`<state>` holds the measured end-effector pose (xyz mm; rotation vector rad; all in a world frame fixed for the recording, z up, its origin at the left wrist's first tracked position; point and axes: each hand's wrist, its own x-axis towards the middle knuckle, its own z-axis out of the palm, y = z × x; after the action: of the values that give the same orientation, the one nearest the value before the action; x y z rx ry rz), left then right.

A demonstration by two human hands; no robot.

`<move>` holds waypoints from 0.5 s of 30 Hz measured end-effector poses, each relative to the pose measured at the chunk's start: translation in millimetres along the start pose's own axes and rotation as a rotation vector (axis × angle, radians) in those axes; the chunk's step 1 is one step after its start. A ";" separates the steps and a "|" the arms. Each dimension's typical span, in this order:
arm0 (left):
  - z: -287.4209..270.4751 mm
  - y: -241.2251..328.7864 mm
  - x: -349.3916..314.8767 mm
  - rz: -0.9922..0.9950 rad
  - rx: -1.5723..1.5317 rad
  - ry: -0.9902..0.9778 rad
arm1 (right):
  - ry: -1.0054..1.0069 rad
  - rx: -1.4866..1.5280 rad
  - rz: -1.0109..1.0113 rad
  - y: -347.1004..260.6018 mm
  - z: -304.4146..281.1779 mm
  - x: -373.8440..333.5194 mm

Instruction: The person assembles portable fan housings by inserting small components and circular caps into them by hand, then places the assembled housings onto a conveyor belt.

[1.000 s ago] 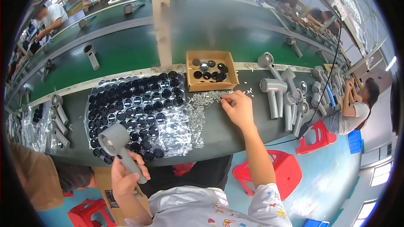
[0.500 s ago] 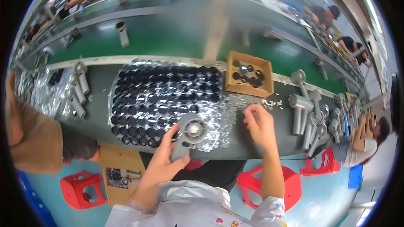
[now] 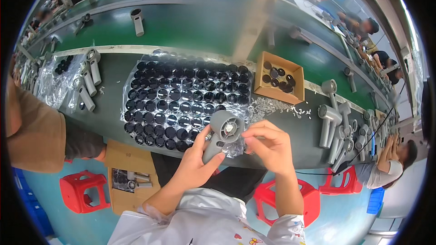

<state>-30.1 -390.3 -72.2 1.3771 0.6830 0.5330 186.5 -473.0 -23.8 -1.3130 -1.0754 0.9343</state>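
Note:
My left hand (image 3: 193,165) is wrapped round the handle of a grey hair dryer housing (image 3: 219,124), whose round open head faces up and shows spokes round a pale centre. At the right of that head, my right hand (image 3: 271,147) has its thumb and fingertips pinched together. Whatever lies between those fingertips is hidden or too small to name. Beneath the housing, a clear plastic tray (image 3: 121,109) holds rows of shiny black round caps (image 3: 174,94). Small pale-grey pieces (image 3: 272,108) lie heaped just beyond my right hand.
A cardboard box (image 3: 297,72) with black discs stands at the bench's far edge. More grey housings (image 3: 329,114) lie to the right, others (image 3: 86,93) to the left. Beyond runs a green conveyor belt (image 3: 181,29). Red stools (image 3: 84,193) stand below; co-workers sit on both sides.
My right hand has come left from the small pale-grey pieces to the housing's head. The left hand has shifted slightly right with the housing, and the whole view has tilted a little.

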 end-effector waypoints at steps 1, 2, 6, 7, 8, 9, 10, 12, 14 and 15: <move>0.5 0.8 -0.3 0.015 0.027 0.015 | 0.034 -0.153 -0.073 -0.8 5.7 0.4; 1.1 1.8 -0.9 0.031 0.040 0.026 | 0.043 -0.181 -0.109 -2.2 9.3 1.2; 3.3 4.7 -4.0 0.077 0.084 0.058 | 0.101 -0.240 -0.173 -3.4 23.0 6.3; 3.5 4.8 -4.6 0.079 0.088 0.066 | 0.122 -0.243 -0.181 -3.2 25.6 7.3; 3.4 4.7 -4.7 0.120 0.119 0.074 | 0.123 -0.287 -0.219 -2.9 27.5 8.2; 3.4 4.2 -4.7 0.156 0.144 0.085 | 0.114 -0.340 -0.264 -2.6 29.0 9.0; 3.1 3.7 -4.7 0.180 0.177 0.095 | 0.106 -0.393 -0.308 -2.2 30.3 9.3; 2.3 2.8 -4.8 0.216 0.192 0.108 | 0.131 -0.466 -0.374 -1.6 31.8 9.2; 1.9 2.3 -5.1 0.232 0.207 0.117 | 0.149 -0.493 -0.405 -0.1 33.2 9.0; 2.0 2.4 -5.3 0.236 0.211 0.119 | 0.156 -0.484 -0.401 1.1 34.2 9.1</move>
<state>-32.2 -395.0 -69.0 1.6463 0.6913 0.7512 156.1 -455.0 -25.7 -1.4509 -1.4274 0.2725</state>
